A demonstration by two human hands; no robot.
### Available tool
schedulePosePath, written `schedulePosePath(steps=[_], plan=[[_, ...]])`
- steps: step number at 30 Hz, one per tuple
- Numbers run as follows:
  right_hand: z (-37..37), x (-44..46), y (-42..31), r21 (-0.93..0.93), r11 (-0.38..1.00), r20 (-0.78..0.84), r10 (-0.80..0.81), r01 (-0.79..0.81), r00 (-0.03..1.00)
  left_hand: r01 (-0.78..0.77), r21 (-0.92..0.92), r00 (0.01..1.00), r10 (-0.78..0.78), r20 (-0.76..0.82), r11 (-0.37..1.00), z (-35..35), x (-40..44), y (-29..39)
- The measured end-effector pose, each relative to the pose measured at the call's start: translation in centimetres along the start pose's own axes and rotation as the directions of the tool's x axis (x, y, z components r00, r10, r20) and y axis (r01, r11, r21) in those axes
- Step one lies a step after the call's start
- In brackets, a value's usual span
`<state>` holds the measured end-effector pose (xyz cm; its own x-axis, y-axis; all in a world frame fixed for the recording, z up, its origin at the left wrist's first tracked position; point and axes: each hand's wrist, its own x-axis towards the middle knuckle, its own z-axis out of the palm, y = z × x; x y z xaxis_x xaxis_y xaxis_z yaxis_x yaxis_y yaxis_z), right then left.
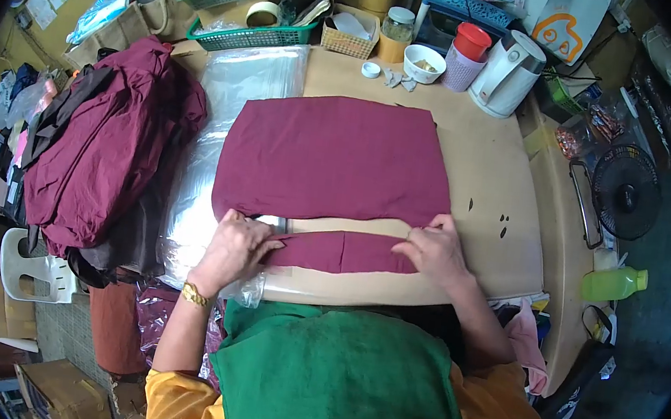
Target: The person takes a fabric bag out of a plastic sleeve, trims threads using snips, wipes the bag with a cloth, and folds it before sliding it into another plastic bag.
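Cloth (336, 160): maroon, folded, flat mid-table, its left side over the clear plastic (256, 74).
Strip (315, 250): maroon, a seam line near its middle, lying crosswise between cloth and the person; bare table (498, 218) shows in the gap. Hands cover both ends; can't tell if it joins the cloth.
Left hand (235, 246): fingers together, clamped on strip's left end, knuckles by cloth's near left corner. Watch (195, 294), gold, on that wrist.
Right hand (437, 257): fingers pinched on strip's right end, back of hand by cloth's near right corner.
Clothes pile (104, 152): maroon and dark, heaped left of the plastic.
Far edge: green basket (249, 38) with tape roll (264, 14), then jar (398, 25), white bowl (424, 65), lilac cup (462, 71) and white kettle (507, 74), left to right.
White cap (370, 70): on table, near the bowl.
Right side: black round grille (625, 191), yellow-green bottle (614, 284) nearer the person.
Left floor: white chair (34, 280), below the pile.
Person: green apron (334, 381), orange sleeves (180, 406).
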<state>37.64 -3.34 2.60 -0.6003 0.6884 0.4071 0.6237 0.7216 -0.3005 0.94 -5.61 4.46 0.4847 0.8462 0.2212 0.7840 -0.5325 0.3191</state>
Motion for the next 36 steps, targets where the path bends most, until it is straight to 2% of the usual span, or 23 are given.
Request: schedulePosePath(steps=[2,7,8,9,10,11,12,13,14,16,18,20,21,23,24,25,27,28,29,30,31,34,36], plan=[[-0.5,0.2,1.1,0.016,0.991,-0.015,0.130,-0.130,0.991,0.003,-0.056,0.997,-0.007,-0.074,0.998,-0.3,0.4,-0.3],[-1.4,1.3,1.3,0.093,0.993,-0.051,0.077,-0.072,0.996,0.046,-0.169,0.999,-0.049,-0.014,0.985,-0.6,0.5,-1.3],[-2.0,1.2,0.9,0.106,0.990,0.038,0.093,-0.097,0.995,0.032,-0.218,1.000,-0.031,0.008,0.975,-0.6,0.3,-1.2],[-2.5,1.2,0.7,0.116,0.986,0.124,0.107,-0.122,0.986,0.029,-0.301,0.997,-0.008,0.072,0.953,-1.1,-0.2,-0.8],[-3.1,1.3,1.1,0.111,0.987,0.118,0.101,-0.114,0.988,0.138,-0.306,0.953,-0.042,0.301,0.942,-2.4,-0.2,-0.9],[-3.9,1.3,1.8,0.384,0.838,0.217,0.325,-0.387,0.920,0.199,-0.465,0.971,-0.109,0.213,0.862,-3.2,-0.3,-1.4],[-4.5,1.0,2.5,0.580,0.543,0.374,0.484,-0.607,0.791,0.233,-0.616,0.972,-0.187,0.140,0.752,-3.8,-0.6,-2.1],[-3.8,0.9,5.1,0.768,0.494,0.172,0.453,-0.407,0.875,0.103,-0.580,0.968,-0.215,-0.129,0.808,-3.9,0.1,-3.6],[-3.1,2.1,6.8,0.775,0.501,0.056,0.554,-0.386,0.831,0.163,-0.512,0.884,-0.356,-0.304,0.843,-4.0,1.2,-4.4],[-2.2,5.2,9.1,0.790,0.512,-0.096,0.646,-0.337,0.758,0.182,-0.326,0.783,-0.337,-0.523,0.928,-2.8,4.4,-7.1],[-0.5,7.9,12.4,0.796,0.529,-0.145,0.639,-0.294,0.756,0.301,-0.562,0.832,-0.500,-0.239,0.770,-0.5,6.8,-10.2],[3.0,9.0,17.2,0.782,0.359,0.211,0.617,-0.510,0.758,0.430,-0.698,0.844,-0.530,0.085,0.573,0.2,8.1,-11.1],[2.9,9.1,17.2,0.784,0.366,0.201,0.613,-0.500,0.764,0.496,-0.763,0.806,-0.546,0.228,0.414,-0.2,8.3,-11.0],[3.0,9.3,17.0,0.556,0.534,0.389,0.510,-0.637,0.767,0.419,-0.832,0.831,-0.524,0.189,0.364,-1.1,8.2,-11.1],[2.5,9.7,16.5,0.562,0.540,0.377,0.507,-0.627,0.775,0.350,-0.889,0.848,-0.503,0.167,0.295,-1.5,8.1,-11.2],[1.0,10.6,15.3,0.606,0.555,0.243,0.552,-0.569,0.797,0.274,-0.936,0.864,-0.483,0.140,0.220,-2.4,8.5,-10.7],[-4.3,13.0,11.3,0.734,0.549,-0.018,0.605,-0.400,0.796,0.057,-0.858,0.891,-0.414,-0.187,0.510,-6.7,9.4,-9.7],[-6.3,13.4,12.3,0.555,0.804,-0.319,0.444,-0.215,0.837,-0.021,-0.840,0.885,-0.381,-0.268,0.543,-9.9,9.5,-7.7],[-10.1,14.0,9.4,0.549,0.833,-0.437,0.355,-0.067,0.826,-0.158,-0.789,0.862,-0.307,-0.403,0.593,-12.6,9.6,-5.5],[-12.7,13.9,8.5,0.386,0.922,-0.575,0.236,0.006,0.783,-0.266,-0.698,0.825,-0.218,-0.522,0.665,-15.0,9.4,-3.1],[-15.3,13.6,6.3,0.338,0.929,-0.627,0.101,0.153,0.772,-0.293,-0.574,0.793,-0.141,-0.593,0.765,-16.8,8.7,-1.4],[-16.9,10.5,4.0,0.416,0.887,-0.584,0.092,0.200,0.806,-0.355,-0.333,0.760,0.062,-0.647,0.874,-17.4,6.7,0.9],[-13.8,7.5,4.0,0.278,0.961,-0.526,0.143,0.011,0.838,-0.286,-0.300,0.806,0.059,-0.590,0.910,-13.6,4.8,0.6]])
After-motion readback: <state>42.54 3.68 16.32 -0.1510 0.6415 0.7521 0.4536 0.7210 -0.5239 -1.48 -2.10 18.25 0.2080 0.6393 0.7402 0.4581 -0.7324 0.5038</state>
